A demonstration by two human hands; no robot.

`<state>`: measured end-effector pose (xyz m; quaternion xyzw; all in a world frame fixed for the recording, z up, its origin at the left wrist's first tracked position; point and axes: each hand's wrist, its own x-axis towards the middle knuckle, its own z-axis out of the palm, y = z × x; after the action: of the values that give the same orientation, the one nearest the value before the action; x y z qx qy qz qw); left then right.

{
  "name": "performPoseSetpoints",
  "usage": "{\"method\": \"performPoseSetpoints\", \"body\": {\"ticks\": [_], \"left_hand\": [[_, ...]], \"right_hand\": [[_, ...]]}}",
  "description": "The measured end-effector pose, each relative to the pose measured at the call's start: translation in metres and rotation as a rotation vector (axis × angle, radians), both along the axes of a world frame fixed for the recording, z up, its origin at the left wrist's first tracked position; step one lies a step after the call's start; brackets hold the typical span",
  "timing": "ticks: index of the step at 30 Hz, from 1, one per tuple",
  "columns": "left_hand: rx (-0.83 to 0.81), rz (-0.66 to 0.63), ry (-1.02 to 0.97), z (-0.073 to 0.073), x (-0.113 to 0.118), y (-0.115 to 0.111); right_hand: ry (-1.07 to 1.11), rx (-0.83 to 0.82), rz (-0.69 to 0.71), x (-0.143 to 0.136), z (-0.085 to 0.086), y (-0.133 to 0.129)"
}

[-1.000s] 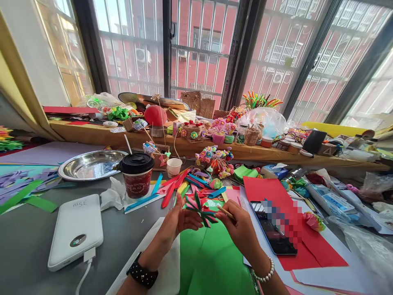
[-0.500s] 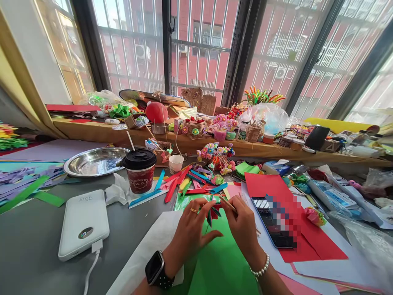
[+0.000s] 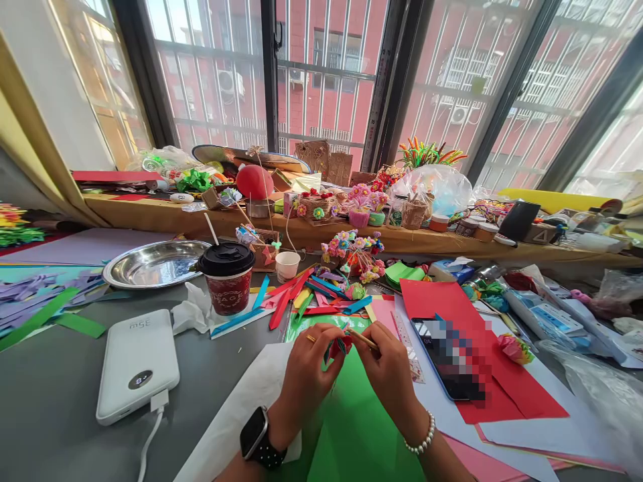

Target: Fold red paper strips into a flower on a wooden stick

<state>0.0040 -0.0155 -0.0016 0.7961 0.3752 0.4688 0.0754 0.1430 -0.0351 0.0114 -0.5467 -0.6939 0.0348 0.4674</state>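
Observation:
My left hand (image 3: pixel 312 365), with a ring and a black watch on its wrist, pinches a small folded paper piece (image 3: pixel 339 346) in red and dark green. A thin wooden stick (image 3: pixel 364 340) is held in the closed fingers of my right hand (image 3: pixel 386 365), its tip against the paper piece. Both hands are over a green sheet (image 3: pixel 362 428). Coloured paper strips (image 3: pixel 316 294) lie just beyond them.
On the left are a white power bank (image 3: pixel 138 365), a lidded cup (image 3: pixel 228 278) and a metal plate (image 3: pixel 155 263). A phone (image 3: pixel 447 361) rests on red paper (image 3: pixel 532 395) at the right. Paper flowers (image 3: pixel 354 251) and a paper cup (image 3: pixel 288 266) stand farther back.
My left fingers, spread earlier, have closed around the paper piece, and the thumb has moved up to it. The stick in my right hand has shifted slightly left.

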Motion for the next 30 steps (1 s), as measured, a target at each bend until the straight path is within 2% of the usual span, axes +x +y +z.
{"method": "performPoseSetpoints", "body": {"ticks": [6, 11, 20, 30], "left_hand": [[-0.009, 0.018, -0.057, 0.002, 0.001, -0.001], [-0.108, -0.016, -0.077, 0.004, 0.001, -0.001], [-0.317, -0.162, -0.120, 0.013, -0.002, -0.001], [-0.515, -0.218, -0.194, 0.019, -0.001, -0.002]], "right_hand": [[-0.004, -0.011, -0.003, 0.000, 0.002, -0.002], [-0.004, -0.011, 0.008, 0.000, 0.002, -0.002], [0.002, -0.026, 0.036, 0.003, 0.003, 0.000], [0.036, -0.108, 0.070, 0.005, 0.008, 0.000]]}}
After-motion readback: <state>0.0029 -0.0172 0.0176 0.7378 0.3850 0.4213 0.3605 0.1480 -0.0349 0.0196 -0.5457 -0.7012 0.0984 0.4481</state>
